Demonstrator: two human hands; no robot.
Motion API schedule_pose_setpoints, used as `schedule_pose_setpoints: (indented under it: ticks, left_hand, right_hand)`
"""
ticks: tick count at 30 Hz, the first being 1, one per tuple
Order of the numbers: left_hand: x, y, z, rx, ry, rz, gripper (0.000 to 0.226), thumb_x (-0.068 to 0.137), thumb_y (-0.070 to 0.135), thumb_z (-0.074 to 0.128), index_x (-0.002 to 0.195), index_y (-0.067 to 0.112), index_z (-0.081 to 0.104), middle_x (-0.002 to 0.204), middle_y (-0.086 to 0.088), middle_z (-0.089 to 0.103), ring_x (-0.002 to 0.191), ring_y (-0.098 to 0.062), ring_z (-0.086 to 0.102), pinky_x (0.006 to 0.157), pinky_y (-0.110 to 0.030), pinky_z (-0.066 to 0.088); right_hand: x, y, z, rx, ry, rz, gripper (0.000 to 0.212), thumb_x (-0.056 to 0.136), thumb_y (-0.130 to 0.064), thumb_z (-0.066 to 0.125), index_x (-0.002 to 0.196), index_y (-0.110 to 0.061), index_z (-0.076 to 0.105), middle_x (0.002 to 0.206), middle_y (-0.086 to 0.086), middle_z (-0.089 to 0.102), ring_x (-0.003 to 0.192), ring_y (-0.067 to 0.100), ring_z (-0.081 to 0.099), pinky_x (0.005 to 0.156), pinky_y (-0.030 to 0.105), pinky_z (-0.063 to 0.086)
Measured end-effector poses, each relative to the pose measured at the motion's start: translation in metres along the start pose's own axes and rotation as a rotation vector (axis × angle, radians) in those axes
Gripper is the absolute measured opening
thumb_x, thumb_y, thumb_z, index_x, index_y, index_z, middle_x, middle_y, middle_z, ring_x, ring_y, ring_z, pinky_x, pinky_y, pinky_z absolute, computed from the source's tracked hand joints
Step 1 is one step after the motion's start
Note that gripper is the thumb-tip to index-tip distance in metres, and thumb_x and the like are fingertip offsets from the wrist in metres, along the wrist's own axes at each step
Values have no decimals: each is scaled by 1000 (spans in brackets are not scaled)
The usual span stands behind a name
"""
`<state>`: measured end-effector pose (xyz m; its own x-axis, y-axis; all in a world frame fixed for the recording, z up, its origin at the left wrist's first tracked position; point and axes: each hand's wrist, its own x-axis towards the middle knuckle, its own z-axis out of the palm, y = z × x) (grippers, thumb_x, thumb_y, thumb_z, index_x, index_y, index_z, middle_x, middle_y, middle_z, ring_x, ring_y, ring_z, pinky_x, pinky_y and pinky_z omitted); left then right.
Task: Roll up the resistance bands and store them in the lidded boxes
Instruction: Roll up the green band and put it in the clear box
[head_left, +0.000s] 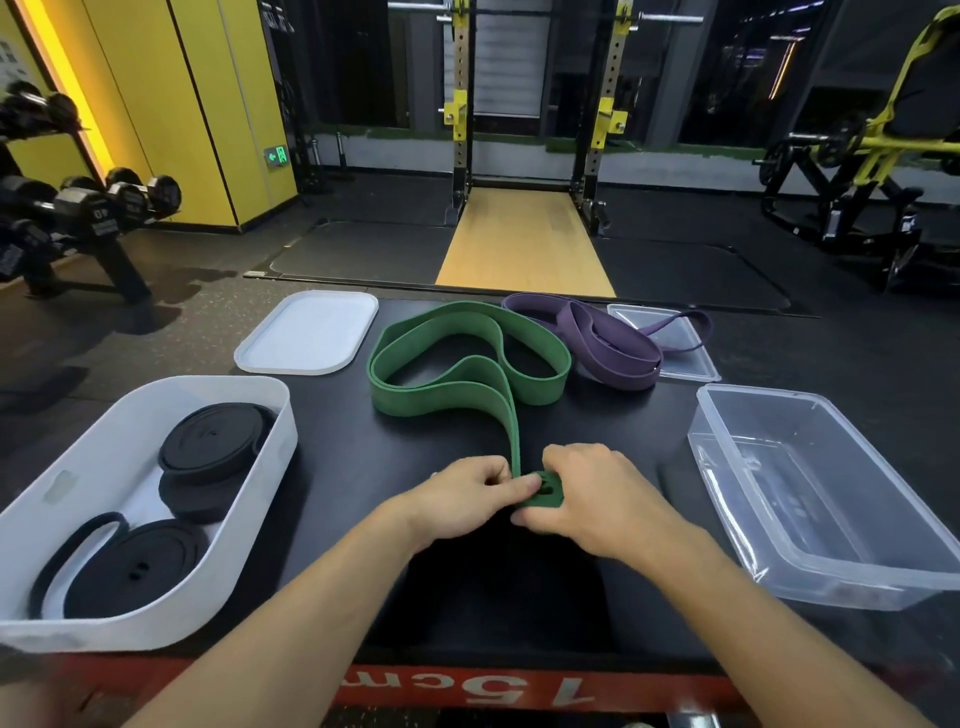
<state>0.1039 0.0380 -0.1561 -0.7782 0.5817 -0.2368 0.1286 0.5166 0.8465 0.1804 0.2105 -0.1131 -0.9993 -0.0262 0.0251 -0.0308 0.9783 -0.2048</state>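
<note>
Both hands are pinching the green band's (470, 364) small starter coil (543, 491): left hand (467, 499), right hand (587, 499). Unrolled length is running straight away from them across the table (332, 467).

A dumbbell rack (111, 260) loaded with black hex dumbbells (163, 192) occupies the left of the frame, in front of yellow wall panels (171, 104). A green exit sign (277, 155) is mounted low beside the panels. At top centre stands a power rack (460, 104) carrying a barbell (670, 20), over a wooden lifting platform (522, 239) flanked by black floor mats (363, 252). A yellow-and-black weight machine (872, 150) stands at upper right. The black work surface (613, 431) has a red front edge (415, 691) marked "15cm".
</note>
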Motion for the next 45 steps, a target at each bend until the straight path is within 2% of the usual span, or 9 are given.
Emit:
schedule_pose_setpoints:
  ticks: [2,8,13,16,21,25,35,39,45]
  left_hand:
    - [-1,0,-1,-10,-9,-16,58,85,80,51,76,24,61,77,14,65,78,-6,57,104,-43,41]
    - [-2,7,-7,-27,-32,9,44,95,60,61,73,22,62,68,17,62,68,-4,50,72,-25,40]
    - [6,21,-14,14,-57,-85,38,85,52,77,66,21,63,72,8,63,75,-8,52,71,-28,36]
    - [12,31,-19,94,-97,-126,38,85,50,78,67,19,66,65,11,59,72,-7,51,70,-28,37]
    - [12,33,-22,73,-158,-150,38,85,46,80,65,20,61,56,17,59,73,-9,51,74,-30,38]
    - [12,26,-22,5,-107,-111,44,81,44,84,66,22,49,57,15,54,67,-11,45,64,-28,35]
    - [1,9,-19,-40,-72,-28,47,93,66,58,78,22,65,79,15,67,83,-7,54,84,-27,41]
    - [2,10,-21,35,-71,-28,45,92,60,65,74,20,69,73,13,65,76,-4,54,76,-24,40]
    - [12,23,-28,62,-69,-96,37,83,50,81,76,20,62,69,12,62,71,-8,53,73,-25,41]
  right_hand:
    - [5,8,-3,19,-44,-73,52,77,-68,75,76,-28,41,83,-9,54,79,18,53,66,34,38]
    - [14,28,-3,93,-153,-218,47,79,-59,79,102,-21,65,92,-10,49,89,11,51,82,33,45]
    - [4,31,0,252,-163,-198,44,81,-49,82,115,-26,67,96,-12,44,91,3,49,85,29,44]
    - [-13,22,7,241,-40,-62,59,77,-64,76,123,-29,61,100,-15,47,96,3,50,91,34,48]
    - [-24,-2,10,43,84,195,72,62,-92,64,86,-28,41,87,-12,49,82,14,48,65,33,36]
    - [-15,1,18,63,111,106,65,68,-82,71,76,-26,39,79,-10,47,73,8,44,61,31,29]
    - [6,26,13,218,-36,-127,47,71,-58,85,90,-30,52,90,-12,54,83,4,51,69,21,39]
    - [12,34,15,395,-152,-190,49,74,-41,89,109,-29,58,104,-11,54,93,7,54,85,30,49]
    - [12,35,17,448,-185,-175,46,75,-39,88,107,-36,55,104,-11,51,90,3,51,80,23,43]
